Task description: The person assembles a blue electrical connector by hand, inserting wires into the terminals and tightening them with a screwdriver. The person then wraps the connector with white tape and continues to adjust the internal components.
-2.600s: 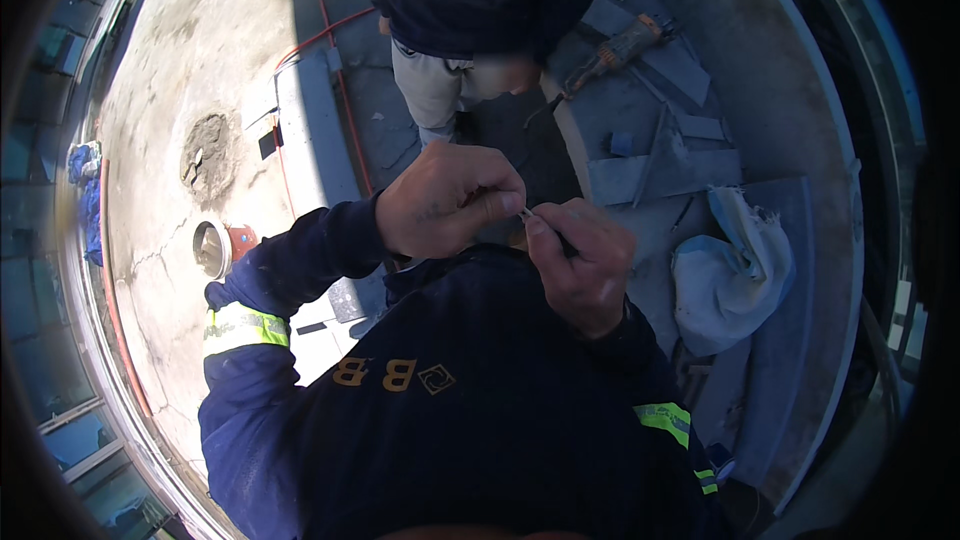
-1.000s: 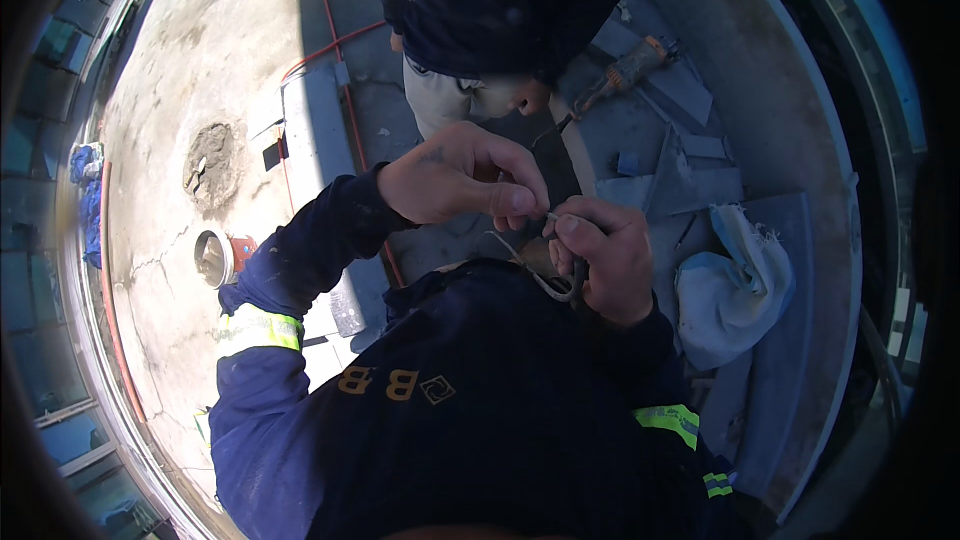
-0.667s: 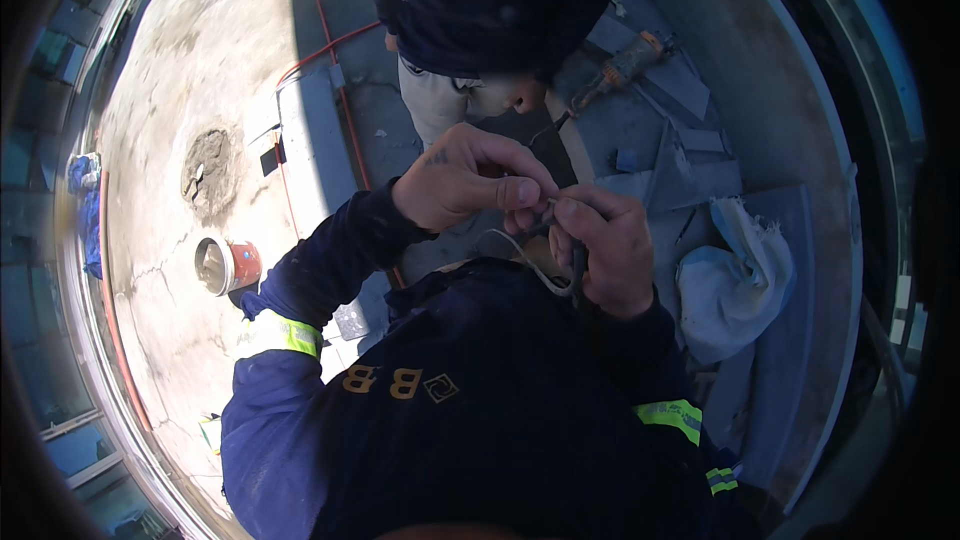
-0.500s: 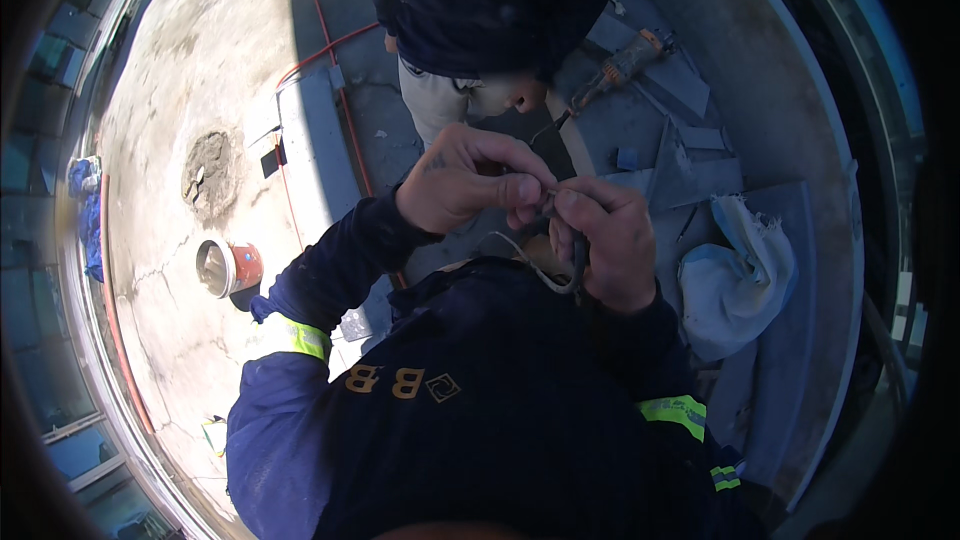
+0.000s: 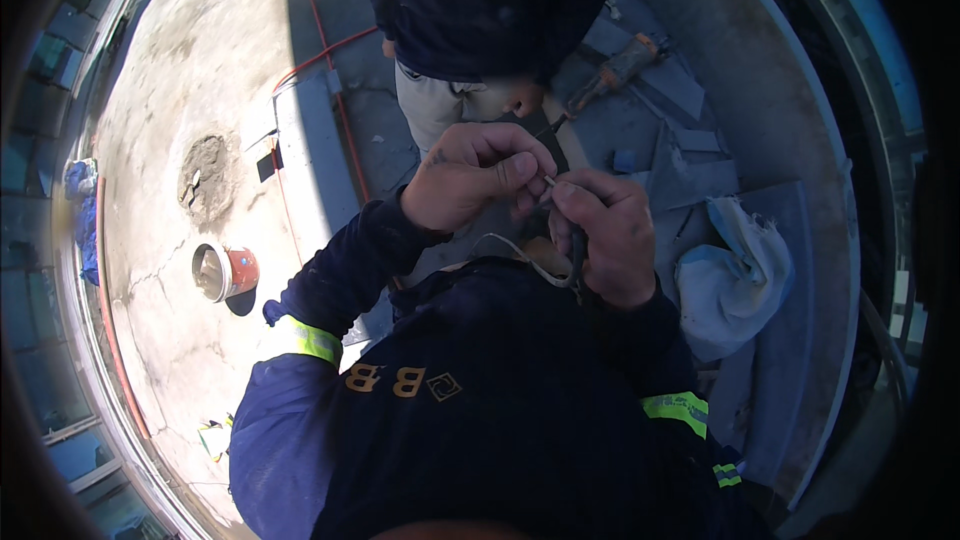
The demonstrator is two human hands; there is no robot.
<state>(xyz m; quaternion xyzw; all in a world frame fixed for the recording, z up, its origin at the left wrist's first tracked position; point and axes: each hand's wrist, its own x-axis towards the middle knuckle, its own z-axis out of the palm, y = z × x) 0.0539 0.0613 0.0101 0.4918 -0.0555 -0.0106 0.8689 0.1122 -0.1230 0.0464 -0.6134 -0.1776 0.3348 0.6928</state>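
Note:
Close together in front of my chest, both hands work on a thin pale wire end (image 5: 549, 181). My left hand (image 5: 468, 178) is closed, thumb and fingertips pinched at the tip of this wire. My right hand (image 5: 617, 240) is closed too, its thumb pressing the wire against the bent fingers. A dark cable (image 5: 578, 252) hangs below the right fingers, partly hidden by them. Under the hands a pale cord (image 5: 528, 256) curves in a loop near my jacket; where it leads is hidden.
A co-worker in a dark jacket (image 5: 470, 25) stands directly ahead. To the right lie an orange-grey power tool (image 5: 622, 65), flat grey offcuts (image 5: 705, 176) and a white sack (image 5: 730, 285). A red bucket (image 5: 240, 270) stands left, and a red hose (image 5: 346, 130) crosses the floor.
My fingertips have shifted slightly, and the pale wire end now shows more clearly between them. The hands stay close together in nearly the same place.

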